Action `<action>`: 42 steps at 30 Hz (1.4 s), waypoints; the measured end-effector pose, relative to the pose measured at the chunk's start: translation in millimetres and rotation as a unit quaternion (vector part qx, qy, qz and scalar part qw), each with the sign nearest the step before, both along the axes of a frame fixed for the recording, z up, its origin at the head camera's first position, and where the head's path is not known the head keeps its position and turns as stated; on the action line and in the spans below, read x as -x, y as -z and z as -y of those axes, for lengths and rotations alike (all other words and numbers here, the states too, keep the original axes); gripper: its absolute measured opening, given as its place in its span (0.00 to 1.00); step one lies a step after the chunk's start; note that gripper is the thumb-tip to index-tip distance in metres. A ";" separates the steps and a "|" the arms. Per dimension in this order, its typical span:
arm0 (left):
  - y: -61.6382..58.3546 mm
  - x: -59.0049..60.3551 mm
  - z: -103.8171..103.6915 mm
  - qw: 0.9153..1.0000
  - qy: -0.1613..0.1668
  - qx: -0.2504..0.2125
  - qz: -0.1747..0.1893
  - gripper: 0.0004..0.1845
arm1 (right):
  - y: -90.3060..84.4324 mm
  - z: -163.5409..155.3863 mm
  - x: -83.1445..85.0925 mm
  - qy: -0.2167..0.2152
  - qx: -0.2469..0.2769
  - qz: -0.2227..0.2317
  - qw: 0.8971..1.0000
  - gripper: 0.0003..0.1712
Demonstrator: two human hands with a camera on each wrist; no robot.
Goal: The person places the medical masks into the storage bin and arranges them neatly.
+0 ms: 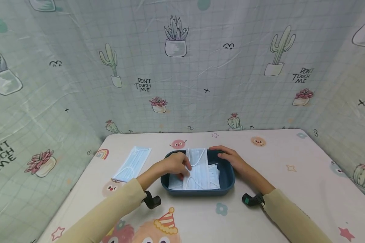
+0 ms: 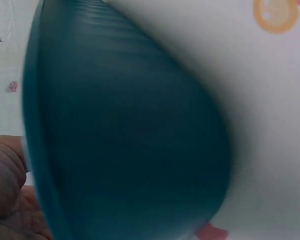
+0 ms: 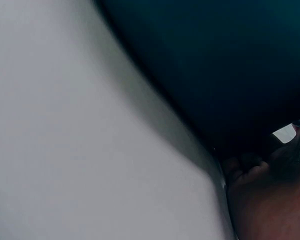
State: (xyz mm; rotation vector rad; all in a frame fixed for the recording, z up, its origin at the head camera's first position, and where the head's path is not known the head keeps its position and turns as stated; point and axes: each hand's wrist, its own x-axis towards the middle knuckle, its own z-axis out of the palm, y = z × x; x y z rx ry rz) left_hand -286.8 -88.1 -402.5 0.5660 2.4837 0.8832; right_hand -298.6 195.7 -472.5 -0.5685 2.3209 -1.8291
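Observation:
A dark blue plastic basin (image 1: pixel 197 192) stands on the table, its outer wall filling much of both wrist views. Over its middle a light blue disposable face mask (image 1: pixel 197 168) leans up past the far rim, white ear loops showing. My left hand (image 1: pixel 177 164) reaches over the basin's left side and pinches this mask at its left edge; the fingertips are partly hidden. More folded masks (image 1: pixel 214 177) lie in the basin beneath it. At the right far corner my right hand (image 1: pixel 231 158) grips the basin's rim, with several fingers against the outside in the right wrist view.
Left of the basin, another blue face mask (image 1: pixel 133 164) lies flat on the table (image 1: pixel 267 162), which has a white cartoon-printed cover. A patterned cloth (image 1: pixel 200 74) hangs behind and along both sides. Black wrist cameras (image 1: pixel 152 200) sit below both hands.

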 end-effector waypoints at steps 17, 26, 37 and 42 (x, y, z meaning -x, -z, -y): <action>11.8 -0.3 -6.6 0.998 -0.011 0.038 -0.054 0.17 | 3.7 -1.4 2.4 0.001 -0.006 0.006 1.000 0.24; 20.8 9.0 -13.3 0.993 -0.001 0.057 -0.108 0.30 | 0.7 -1.8 8.8 -0.005 0.005 0.015 1.000 0.24; 10.2 13.6 -7.4 0.992 -0.016 0.045 -0.115 0.28 | -10.8 -1.9 13.4 -0.006 0.000 0.015 1.000 0.24; 10.7 9.5 -0.6 0.988 -0.041 0.025 -0.146 0.24 | -4.0 -0.9 10.3 -0.001 -0.003 0.018 1.000 0.24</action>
